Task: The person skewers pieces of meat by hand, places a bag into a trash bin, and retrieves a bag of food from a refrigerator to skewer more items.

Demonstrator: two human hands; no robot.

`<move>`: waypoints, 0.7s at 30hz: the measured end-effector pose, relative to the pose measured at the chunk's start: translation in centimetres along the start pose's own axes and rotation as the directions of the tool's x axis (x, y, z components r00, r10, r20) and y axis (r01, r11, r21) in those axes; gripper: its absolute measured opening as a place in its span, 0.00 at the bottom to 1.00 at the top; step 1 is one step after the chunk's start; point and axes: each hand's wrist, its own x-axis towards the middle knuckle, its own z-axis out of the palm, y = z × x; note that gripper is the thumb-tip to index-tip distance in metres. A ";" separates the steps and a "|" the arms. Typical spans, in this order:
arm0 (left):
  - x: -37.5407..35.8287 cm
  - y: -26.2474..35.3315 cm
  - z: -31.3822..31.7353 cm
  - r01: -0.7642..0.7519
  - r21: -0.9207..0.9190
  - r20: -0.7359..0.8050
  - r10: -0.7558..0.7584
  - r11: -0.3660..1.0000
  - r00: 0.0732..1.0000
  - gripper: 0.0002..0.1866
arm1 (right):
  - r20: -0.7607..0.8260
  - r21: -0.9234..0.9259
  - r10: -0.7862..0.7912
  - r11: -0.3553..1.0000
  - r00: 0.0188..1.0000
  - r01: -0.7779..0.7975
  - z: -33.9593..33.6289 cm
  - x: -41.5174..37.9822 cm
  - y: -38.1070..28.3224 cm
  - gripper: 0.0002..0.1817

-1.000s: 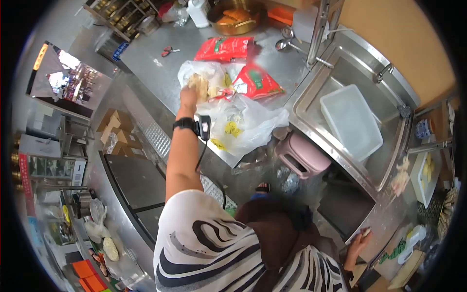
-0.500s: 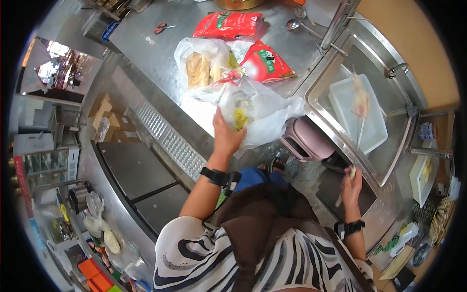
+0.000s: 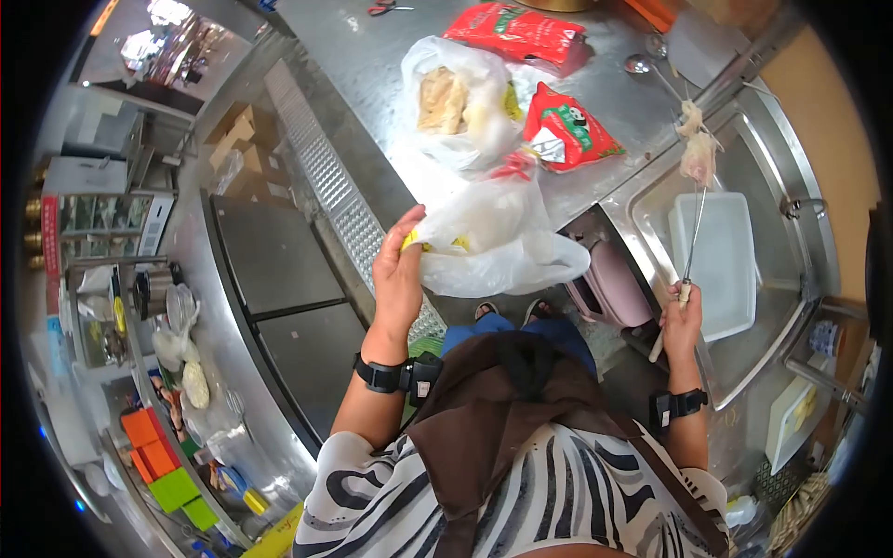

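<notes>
My right hand (image 3: 682, 321) is closed round the pale handle of a long metal fork (image 3: 694, 237). A pale, raw-looking piece of meat (image 3: 698, 160) is stuck on its far end, held up over the sink. My left hand (image 3: 398, 274) has its fingers stretched out against the left side of a white plastic bag (image 3: 502, 228); its thumb is partly hidden. Yellow print shows on the bag by the fingers, and the bag hangs at the table's near edge. Behind it stands an open white bag (image 3: 414, 70) with tan food inside, and a red tie (image 3: 514, 167) lies between them.
Red packets (image 3: 572, 128) lie on the steel table (image 3: 363, 84), with ladles (image 3: 638, 63) and scissors (image 3: 383, 7). At right, a white tub (image 3: 735, 321) sits in the steel sink (image 3: 781, 349). A pink bin (image 3: 614, 284) stands below the table edge.
My view has shifted, so the table sits further right. The left hand has come to the bag's left side. The fork and meat have risen and stand steadier over the sink.
</notes>
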 end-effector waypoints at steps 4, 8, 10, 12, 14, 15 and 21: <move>3.5 -1.9 -1.1 0.253 -0.358 -0.047 -0.288 0.899 0.957 0.11 | 0.006 -0.020 -0.012 1.000 1.000 0.012 1.3 0.3 -0.9 0.10; 9.5 -0.6 -3.6 0.248 -0.601 0.042 -0.280 0.760 0.959 0.13 | 0.002 -0.066 -0.046 0.997 0.999 0.046 3.3 0.0 -3.3 0.09; 11.2 -1.5 -4.2 0.158 -0.372 0.027 -0.160 0.915 0.987 0.17 | -0.022 -0.059 -0.071 0.996 0.997 0.070 4.2 -0.7 -4.2 0.09; 10.9 -5.1 -4.4 -0.131 0.804 0.320 -0.236 0.580 0.918 0.24 | 0.053 -0.089 -0.034 0.995 0.998 0.038 4.5 -0.8 -4.5 0.08; 7.8 -6.4 -3.4 -0.135 0.834 0.382 -0.384 0.535 0.840 0.44 | 0.015 -0.065 -0.075 0.995 0.997 0.076 5.6 -0.7 -4.6 0.08; 6.3 -8.1 -3.0 -0.193 0.832 0.381 -0.281 0.520 0.881 0.50 | 0.027 -0.079 -0.065 0.995 0.998 0.067 5.7 -0.9 -4.5 0.08; 2.8 -8.5 1.7 -0.134 0.822 0.274 -0.179 0.553 0.945 0.46 | 0.193 -0.034 -0.073 0.996 0.978 0.081 9.5 1.8 -4.0 0.07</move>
